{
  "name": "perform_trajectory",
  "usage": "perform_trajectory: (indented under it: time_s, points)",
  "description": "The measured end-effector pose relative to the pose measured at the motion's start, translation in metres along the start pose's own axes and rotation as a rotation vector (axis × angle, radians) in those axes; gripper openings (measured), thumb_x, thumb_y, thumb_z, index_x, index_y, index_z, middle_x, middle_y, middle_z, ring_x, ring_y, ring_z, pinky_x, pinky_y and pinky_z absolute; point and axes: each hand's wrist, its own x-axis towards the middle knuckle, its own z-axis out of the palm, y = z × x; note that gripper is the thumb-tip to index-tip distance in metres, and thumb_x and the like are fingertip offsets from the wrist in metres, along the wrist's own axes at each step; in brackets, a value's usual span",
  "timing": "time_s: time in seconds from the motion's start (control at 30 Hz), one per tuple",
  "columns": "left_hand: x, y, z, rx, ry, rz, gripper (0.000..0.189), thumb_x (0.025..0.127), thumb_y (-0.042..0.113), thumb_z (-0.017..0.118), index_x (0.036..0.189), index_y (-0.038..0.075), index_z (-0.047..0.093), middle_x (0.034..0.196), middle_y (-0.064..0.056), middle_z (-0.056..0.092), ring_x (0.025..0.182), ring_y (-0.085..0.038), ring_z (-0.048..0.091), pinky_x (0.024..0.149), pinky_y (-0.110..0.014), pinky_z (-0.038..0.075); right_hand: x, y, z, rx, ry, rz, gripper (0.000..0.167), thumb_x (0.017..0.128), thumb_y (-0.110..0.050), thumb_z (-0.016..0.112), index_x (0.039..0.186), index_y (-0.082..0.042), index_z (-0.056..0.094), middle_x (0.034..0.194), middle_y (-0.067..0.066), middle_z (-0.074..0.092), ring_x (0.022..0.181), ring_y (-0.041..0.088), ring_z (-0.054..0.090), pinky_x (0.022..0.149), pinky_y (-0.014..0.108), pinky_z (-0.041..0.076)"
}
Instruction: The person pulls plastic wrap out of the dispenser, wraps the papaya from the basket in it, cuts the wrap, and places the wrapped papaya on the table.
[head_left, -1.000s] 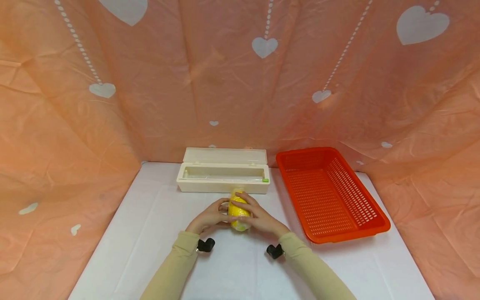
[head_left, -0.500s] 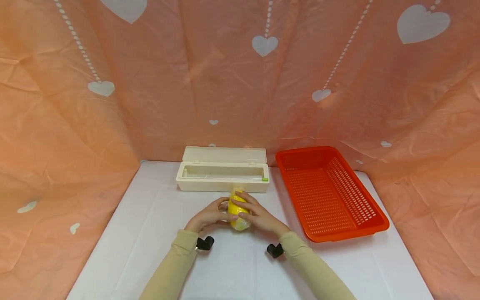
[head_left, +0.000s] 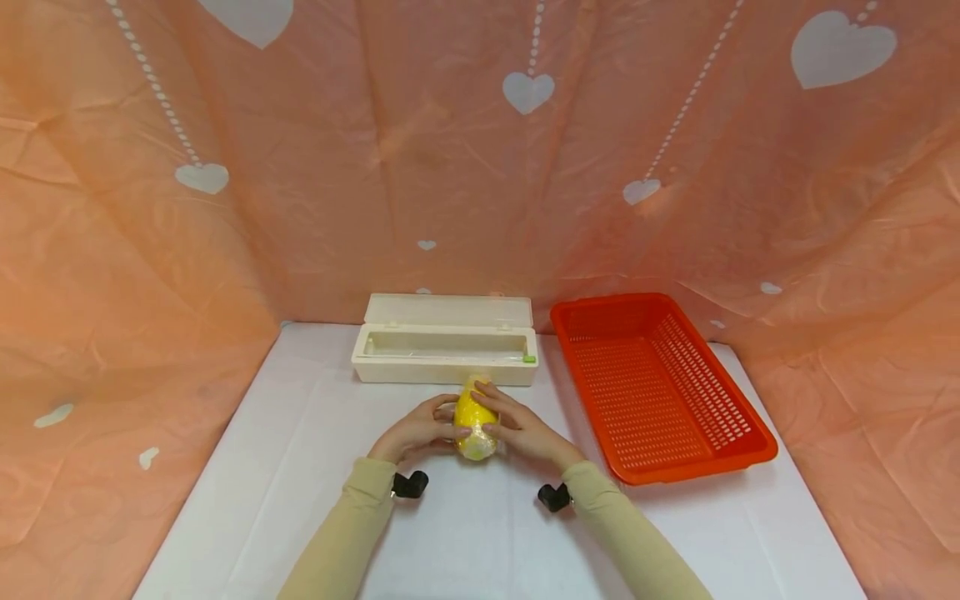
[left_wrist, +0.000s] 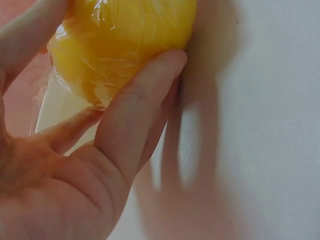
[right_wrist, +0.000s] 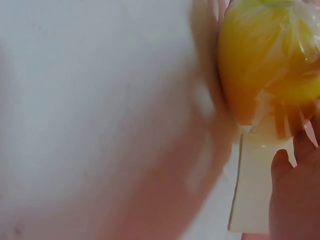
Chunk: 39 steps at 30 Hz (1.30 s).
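Between the two hands is a yellow, rounded fruit or vegetable in clear cling film; its exact kind is hard to tell. The film is wrinkled and shiny over it. My left hand grips its left side, with the thumb on the near side and the fingers curled behind. Opposite, my right hand holds the right side, fingers over the upper part and thumb lower down. In the left wrist view the left thumb presses against the wrapped yellow thing. The right wrist view shows only part of the right fingers.
Just behind the hands stands a cream cling film dispenser box, lid raised, with a green slider at its right end. A red perforated basket sits to the right on the white table. An orange curtain hangs behind.
The wrapped yellow thing has turned slightly between the hands. My right fingers and thumb have shifted a little to the right, baring more of it. The left hand stays nearly in place.
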Motion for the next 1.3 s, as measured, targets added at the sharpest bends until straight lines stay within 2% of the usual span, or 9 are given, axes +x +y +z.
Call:
perform_trajectory:
  time_s: [0.17,0.43,0.67,0.83,0.93,1.03,1.1,1.2,1.3]
  points:
    - [0.000,0.001,-0.002,0.007,-0.019,0.007,0.080,0.081,0.014,0.078,0.146,0.005,0.031,0.139,-0.029,0.039,0.103,-0.032,0.060,0.085,-0.043,0.054,0.000,-0.001,0.001,-0.052,-0.004,-0.003,0.058,0.097,-0.028,0.058,0.149,-0.016,0.036,0.158,-0.004,0.016,0.145,0.020,0.005,0.113,0.054,0.013]
    - [0.001,-0.002,-0.002,0.008,-0.012,0.001,0.078,0.083,0.009,0.076,0.146,0.004,0.030,0.140,-0.030,0.037,0.104,-0.033,0.060,0.084,-0.043,0.055,-0.006,-0.005,0.003,-0.304,-0.015,-0.001,0.065,0.097,-0.046,0.051,0.152,-0.024,0.026,0.160,-0.004,0.008,0.145,0.023,0.000,0.115,0.052,0.007]
    - [0.000,-0.001,0.000,0.014,0.000,0.003,0.079,0.082,0.009,0.076,0.146,0.005,0.030,0.139,-0.030,0.038,0.104,-0.033,0.060,0.084,-0.044,0.054,-0.010,-0.002,0.007,-0.358,-0.012,0.004,0.067,0.097,-0.049,0.048,0.153,-0.027,0.020,0.160,-0.003,0.004,0.145,0.026,0.001,0.115,0.051,0.009]
    - [-0.001,0.000,0.001,0.046,0.017,-0.003,0.087,0.081,0.012,0.078,0.148,0.004,0.021,0.137,-0.030,0.039,0.103,-0.032,0.060,0.085,-0.042,0.054,-0.012,-0.002,0.010,-0.193,0.066,0.120,0.070,0.097,-0.046,0.052,0.154,-0.023,0.018,0.159,0.004,0.007,0.143,0.029,0.013,0.111,0.054,0.021]
    - [-0.002,0.000,0.003,0.097,0.038,0.005,0.088,0.080,0.016,0.079,0.144,0.001,0.021,0.135,-0.029,0.042,0.102,-0.030,0.060,0.087,-0.041,0.053,-0.013,-0.002,0.013,-0.041,0.166,0.225,0.066,0.100,-0.041,0.048,0.153,-0.011,0.021,0.152,0.012,0.024,0.135,0.031,0.030,0.109,0.052,0.028]
    - [-0.005,0.004,0.006,0.219,0.089,0.019,0.077,0.078,0.022,0.081,0.135,0.001,0.033,0.132,-0.025,0.049,0.105,-0.029,0.059,0.087,-0.044,0.052,-0.011,-0.007,0.014,0.095,0.247,0.319,0.059,0.103,-0.035,0.041,0.148,0.001,0.026,0.136,0.018,0.045,0.117,0.031,0.051,0.102,0.049,0.040]
    - [-0.006,0.007,0.008,0.328,0.139,0.035,0.075,0.075,0.025,0.083,0.131,0.001,0.040,0.130,-0.023,0.052,0.108,-0.032,0.056,0.088,-0.046,0.051,-0.010,-0.013,0.014,0.185,0.279,0.355,0.055,0.105,-0.027,0.039,0.143,0.010,0.029,0.124,0.024,0.054,0.105,0.032,0.058,0.096,0.050,0.044]
    - [-0.009,0.013,0.010,0.459,0.216,0.074,0.079,0.071,0.025,0.086,0.134,0.002,0.043,0.127,-0.022,0.053,0.107,-0.034,0.056,0.085,-0.046,0.052,-0.006,-0.015,0.016,0.332,0.292,0.413,0.049,0.104,-0.017,0.039,0.138,0.017,0.031,0.119,0.031,0.055,0.096,0.032,0.062,0.088,0.046,0.051]
    - [-0.012,0.018,0.011,0.509,0.250,0.138,0.085,0.071,0.015,0.086,0.141,0.004,0.040,0.127,-0.021,0.052,0.100,-0.032,0.058,0.081,-0.042,0.053,-0.001,-0.004,0.019,0.465,0.306,0.441,0.048,0.103,-0.016,0.039,0.134,0.020,0.033,0.123,0.035,0.051,0.097,0.033,0.062,0.085,0.043,0.053]
